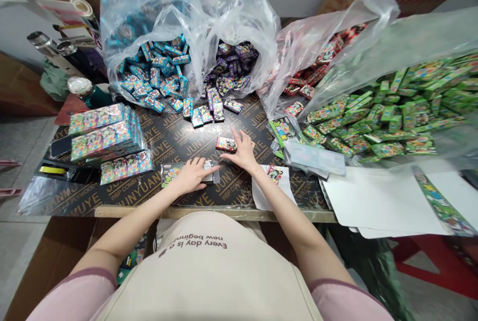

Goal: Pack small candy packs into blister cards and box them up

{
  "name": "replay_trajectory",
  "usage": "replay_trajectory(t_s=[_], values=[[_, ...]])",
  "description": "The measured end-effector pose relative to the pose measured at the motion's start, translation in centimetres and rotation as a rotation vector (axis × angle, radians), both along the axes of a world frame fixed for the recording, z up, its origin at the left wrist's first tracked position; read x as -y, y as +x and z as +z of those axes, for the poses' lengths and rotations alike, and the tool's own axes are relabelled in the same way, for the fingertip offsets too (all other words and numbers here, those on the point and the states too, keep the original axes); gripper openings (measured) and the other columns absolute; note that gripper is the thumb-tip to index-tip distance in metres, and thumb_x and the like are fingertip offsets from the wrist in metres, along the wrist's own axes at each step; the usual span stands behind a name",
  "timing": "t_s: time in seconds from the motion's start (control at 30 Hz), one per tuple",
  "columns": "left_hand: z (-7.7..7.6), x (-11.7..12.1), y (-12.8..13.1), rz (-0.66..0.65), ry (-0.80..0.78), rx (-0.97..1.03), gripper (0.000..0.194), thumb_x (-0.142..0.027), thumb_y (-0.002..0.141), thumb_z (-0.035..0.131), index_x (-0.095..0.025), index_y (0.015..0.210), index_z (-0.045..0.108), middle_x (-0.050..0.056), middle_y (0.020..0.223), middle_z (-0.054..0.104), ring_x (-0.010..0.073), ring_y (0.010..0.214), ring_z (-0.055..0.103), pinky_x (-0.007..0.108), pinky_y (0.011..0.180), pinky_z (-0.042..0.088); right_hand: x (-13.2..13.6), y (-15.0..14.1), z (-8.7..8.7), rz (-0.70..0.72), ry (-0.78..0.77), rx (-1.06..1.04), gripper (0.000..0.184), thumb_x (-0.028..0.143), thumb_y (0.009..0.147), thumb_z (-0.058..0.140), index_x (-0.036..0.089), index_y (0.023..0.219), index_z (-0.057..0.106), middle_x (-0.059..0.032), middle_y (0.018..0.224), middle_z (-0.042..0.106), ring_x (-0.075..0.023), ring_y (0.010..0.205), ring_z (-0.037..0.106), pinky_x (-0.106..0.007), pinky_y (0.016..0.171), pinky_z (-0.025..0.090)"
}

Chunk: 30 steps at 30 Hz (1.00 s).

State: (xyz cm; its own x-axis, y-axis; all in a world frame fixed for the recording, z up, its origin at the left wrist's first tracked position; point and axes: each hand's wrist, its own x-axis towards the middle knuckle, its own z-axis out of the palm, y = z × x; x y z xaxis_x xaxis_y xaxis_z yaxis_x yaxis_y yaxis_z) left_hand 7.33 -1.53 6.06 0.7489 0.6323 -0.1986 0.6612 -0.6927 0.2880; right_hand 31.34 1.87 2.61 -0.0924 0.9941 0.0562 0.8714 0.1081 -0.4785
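My left hand (193, 176) lies with its fingers spread over a clear plastic sleeve (215, 174) on the table; the green card or box (170, 173) at its left end shows beyond the hand. What lies under the palm is hidden. My right hand (242, 153) is just right of it, thumb and fingers apart around a small red box (225, 144). The thumb is at the box's lower edge; a firm grip is not visible. Ahead of both hands stand a few loose purple boxes (214, 102) and blue boxes (187, 108).
Open plastic bags of blue boxes (160, 72), purple boxes (237, 59), red boxes (328, 52) and green boxes (396, 112) line the back and right. Wrapped packs (104, 137) are stacked left, near a tape dispenser (56, 170). White sheets (381, 201) lie right.
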Motion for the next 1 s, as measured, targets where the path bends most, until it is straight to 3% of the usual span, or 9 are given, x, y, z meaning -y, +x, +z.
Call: replay_trajectory(t_s=[0.13, 0.2, 0.37, 0.5, 0.63, 0.7, 0.77, 0.9, 1.0], values=[[0.5, 0.0, 0.7, -0.022, 0.044, -0.080, 0.060, -0.030, 0.071, 0.072, -0.030, 0.127, 0.051, 0.014, 0.124, 0.045, 0.0331, 0.113, 0.041, 0.043, 0.089, 0.039, -2.0, 0.4, 0.5, 0.235, -0.020, -0.113, 0.055, 0.041, 0.079, 0.064, 0.019, 0.129, 0.056, -0.0154, 0.115, 0.062, -0.0308, 0.107, 0.054, -0.046, 0.092, 0.041], [0.6, 0.1, 0.7, -0.033, 0.058, -0.092, 0.058, -0.030, 0.071, 0.072, -0.028, 0.125, 0.052, 0.014, 0.122, 0.046, 0.0325, 0.112, 0.042, 0.043, 0.087, 0.039, -2.1, 0.6, 0.7, 0.232, -0.042, -0.292, 0.038, 0.040, 0.085, 0.057, 0.019, 0.115, 0.066, -0.0093, 0.096, 0.068, -0.0236, 0.088, 0.061, -0.037, 0.083, 0.045], [0.3, 0.1, 0.7, 0.001, 0.051, -0.067, 0.065, -0.032, 0.070, 0.071, -0.027, 0.130, 0.047, 0.016, 0.122, 0.046, 0.0334, 0.111, 0.042, 0.044, 0.088, 0.039, -1.7, 1.5, -0.1, 0.081, -0.321, -0.497, 0.042, 0.049, 0.087, 0.047, 0.017, 0.077, 0.072, 0.0004, 0.051, 0.057, -0.0151, 0.047, 0.054, -0.028, 0.055, 0.046], [-0.1, 0.1, 0.6, 0.064, 0.026, -0.036, 0.082, -0.034, 0.068, 0.072, -0.026, 0.140, 0.034, 0.014, 0.123, 0.047, 0.0317, 0.113, 0.043, 0.042, 0.091, 0.037, -1.7, 2.3, -0.6, -0.022, -0.220, -0.379, 0.048, 0.047, 0.073, 0.066, 0.017, 0.110, 0.066, -0.0099, 0.093, 0.066, -0.0255, 0.085, 0.064, -0.039, 0.078, 0.049], [-0.7, 0.1, 0.0, 0.126, -0.029, 0.031, 0.092, -0.034, 0.067, 0.071, -0.024, 0.145, 0.023, 0.013, 0.125, 0.048, 0.0303, 0.114, 0.044, 0.041, 0.092, 0.037, -1.0, 3.1, 0.0, 0.028, -0.048, -0.010, 0.093, 0.053, 0.065, 0.072, 0.023, 0.144, 0.033, -0.0217, 0.149, 0.027, -0.0398, 0.136, 0.028, -0.057, 0.102, 0.027], [-1.0, 0.1, -0.4, 0.165, -0.056, 0.072, 0.096, -0.033, 0.066, 0.071, -0.024, 0.147, 0.018, 0.013, 0.126, 0.048, 0.0304, 0.114, 0.044, 0.042, 0.093, 0.037, -0.4, 3.5, 0.2, 0.161, -0.076, 0.065, 0.100, 0.048, 0.060, 0.075, 0.026, 0.146, 0.029, -0.0187, 0.154, 0.017, -0.0418, 0.140, 0.016, -0.060, 0.103, 0.020], [-1.1, 0.2, -0.7, 0.197, -0.069, 0.102, 0.100, -0.032, 0.066, 0.071, -0.024, 0.148, 0.014, 0.013, 0.128, 0.047, 0.0305, 0.115, 0.045, 0.042, 0.093, 0.037, 0.2, 3.8, 0.1, 0.257, -0.115, 0.043, 0.095, 0.037, 0.062, 0.073, 0.026, 0.145, 0.029, -0.0160, 0.153, 0.024, -0.0404, 0.140, 0.017, -0.058, 0.104, 0.020], [-1.1, 0.1, -0.7, 0.234, -0.071, 0.150, 0.107, -0.031, 0.065, 0.072, -0.024, 0.149, 0.006, 0.013, 0.128, 0.048, 0.0306, 0.115, 0.046, 0.043, 0.095, 0.037, 1.3, 3.3, 0.2, 0.326, -0.032, -0.106, 0.078, 0.026, 0.066, 0.067, 0.022, 0.139, 0.040, -0.0129, 0.135, 0.051, -0.0331, 0.131, 0.039, -0.050, 0.104, 0.028], [-0.9, -0.2, -0.4, 0.266, -0.058, 0.212, 0.113, -0.030, 0.064, 0.074, -0.022, 0.150, 0.000, 0.013, 0.127, 0.049, 0.0309, 0.113, 0.046, 0.043, 0.095, 0.038, 2.4, 1.7, 1.1, 0.365, 0.050, -0.138, 0.079, 0.029, 0.067, 0.071, 0.019, 0.139, 0.041, -0.0146, 0.128, 0.054, -0.0304, 0.118, 0.050, -0.045, 0.099, 0.037]])
